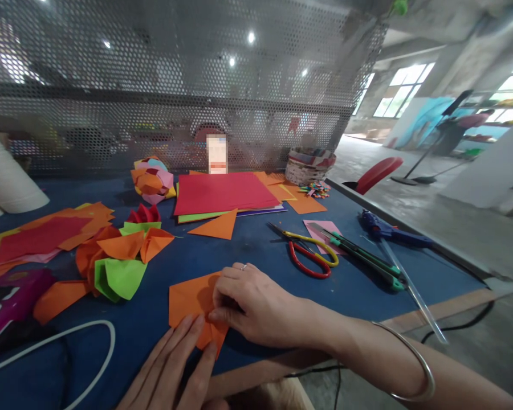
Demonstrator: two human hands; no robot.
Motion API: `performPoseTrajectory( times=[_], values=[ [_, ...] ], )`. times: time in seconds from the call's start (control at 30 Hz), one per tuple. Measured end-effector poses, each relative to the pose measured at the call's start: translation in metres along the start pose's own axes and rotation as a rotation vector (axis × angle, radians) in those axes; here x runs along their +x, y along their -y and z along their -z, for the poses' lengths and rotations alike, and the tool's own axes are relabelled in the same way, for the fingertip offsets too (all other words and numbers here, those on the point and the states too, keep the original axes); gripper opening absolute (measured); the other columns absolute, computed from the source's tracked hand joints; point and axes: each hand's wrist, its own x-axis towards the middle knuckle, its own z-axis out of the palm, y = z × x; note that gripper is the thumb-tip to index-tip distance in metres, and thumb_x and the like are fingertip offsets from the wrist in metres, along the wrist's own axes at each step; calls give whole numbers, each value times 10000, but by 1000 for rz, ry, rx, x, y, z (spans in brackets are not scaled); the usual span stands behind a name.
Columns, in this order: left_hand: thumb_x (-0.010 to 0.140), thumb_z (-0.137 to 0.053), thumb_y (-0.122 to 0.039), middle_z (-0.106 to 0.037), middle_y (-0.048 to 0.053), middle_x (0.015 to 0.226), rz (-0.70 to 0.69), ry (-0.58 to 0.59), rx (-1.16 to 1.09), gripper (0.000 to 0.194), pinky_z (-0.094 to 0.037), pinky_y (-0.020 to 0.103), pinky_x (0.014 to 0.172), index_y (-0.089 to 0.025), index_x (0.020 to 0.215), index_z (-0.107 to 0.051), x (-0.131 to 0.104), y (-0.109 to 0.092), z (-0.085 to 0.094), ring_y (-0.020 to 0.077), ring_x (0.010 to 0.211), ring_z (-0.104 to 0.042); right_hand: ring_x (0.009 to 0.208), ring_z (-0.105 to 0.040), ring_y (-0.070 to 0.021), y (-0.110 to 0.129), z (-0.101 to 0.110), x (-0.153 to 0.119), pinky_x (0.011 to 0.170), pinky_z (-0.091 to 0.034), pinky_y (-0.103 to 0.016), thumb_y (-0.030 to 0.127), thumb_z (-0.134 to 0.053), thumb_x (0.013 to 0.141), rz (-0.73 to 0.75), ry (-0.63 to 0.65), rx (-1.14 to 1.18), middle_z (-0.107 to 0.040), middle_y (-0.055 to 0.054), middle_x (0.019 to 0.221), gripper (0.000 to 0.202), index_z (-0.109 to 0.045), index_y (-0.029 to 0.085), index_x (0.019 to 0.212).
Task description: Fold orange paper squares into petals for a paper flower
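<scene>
The left hand [166, 367] lies spread on the orange paper [184, 300] near the table's [248, 250] front edge, likely to keep it still. The right hand [259, 304] curls over it (pinching or not, one can't tell), maybe to press a fold.

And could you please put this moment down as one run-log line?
left hand: resting on orange paper | right hand: curled, touching same paper | right side: scissors, green cutter | beyond: red-topped paper stack

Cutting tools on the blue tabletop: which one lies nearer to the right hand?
The metal scissors with red and yellow handles; the green-and-black utility knife lies farther right, beyond them.
</scene>
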Motion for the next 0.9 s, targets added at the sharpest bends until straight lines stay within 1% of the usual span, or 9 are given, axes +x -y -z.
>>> performPoseTrajectory(
  times=[0.1,0.27,0.4,0.53,0.6,0.67,0.77,0.83,0.9],
  values=[
    [1049,-413,-460,-581,211,1365,4,-2,11,470,-270,366,1243,-107,1300,-594,0,1,0,284,1550,-291,835,-546,-160,-1,-1,0,783,-378,-305,242,-728,933,-2,-4,1,-651,-6,879,155,-619,169,851],
    [1027,-466,-467,-573,238,1360,-44,23,14,501,-217,386,1265,-81,1324,-585,-2,3,1,323,1561,-252,829,-541,-157,-1,-3,1,772,-375,-300,237,-725,936,6,-9,3,-646,-4,875,159,-613,165,848],
    [1034,-459,-435,-579,243,1340,-32,21,15,461,-226,389,1259,-75,1287,-596,0,3,3,327,1563,-245,814,-534,-153,-1,-3,1,761,-373,-295,233,-729,932,10,-10,3,-640,0,862,161,-612,164,846],
    [1034,-468,-440,-582,250,1340,-34,11,1,476,-243,385,1254,-64,1298,-591,1,1,2,322,1554,-271,810,-535,-154,-1,-2,1,764,-372,-297,239,-724,938,11,-13,1,-645,-5,864,168,-608,163,843],
    [1041,-450,-442,-550,241,1407,-1,10,-6,486,-244,377,1257,-75,1334,-577,-1,-1,0,305,1549,-288,817,-539,-155,-1,-2,0,764,-373,-294,239,-728,935,12,-13,1,-646,-6,867,171,-607,165,840],
    [1041,-444,-453,-476,235,1511,18,14,-18,519,-244,374,1260,-86,1395,-542,-4,-3,-1,295,1546,-299,822,-542,-153,-1,-2,0,765,-372,-291,240,-726,937,14,-13,3,-648,-5,872,165,-610,167,844],
    [1040,-447,-459,-370,226,1606,14,19,-15,590,-241,375,1264,-100,1509,-435,-8,-2,-2,292,1548,-294,818,-544,-151,-1,-2,1,764,-372,-292,236,-726,936,13,-15,5,-650,-3,873,158,-615,168,847],
    [1036,-457,-456,-395,245,1583,-7,29,0,621,-234,389,1267,-100,1541,-389,-8,1,-1,313,1552,-280,813,-545,-150,-1,-2,1,763,-374,-292,230,-729,932,12,-16,6,-650,-3,868,158,-615,168,842],
    [1022,-487,-462,-479,272,1493,-67,35,12,640,-228,409,1265,-87,1533,-399,-7,5,-1,348,1549,-274,814,-546,-150,-1,-2,1,762,-376,-291,232,-726,934,12,-17,9,-650,-4,866,158,-615,169,841]
  ],
)
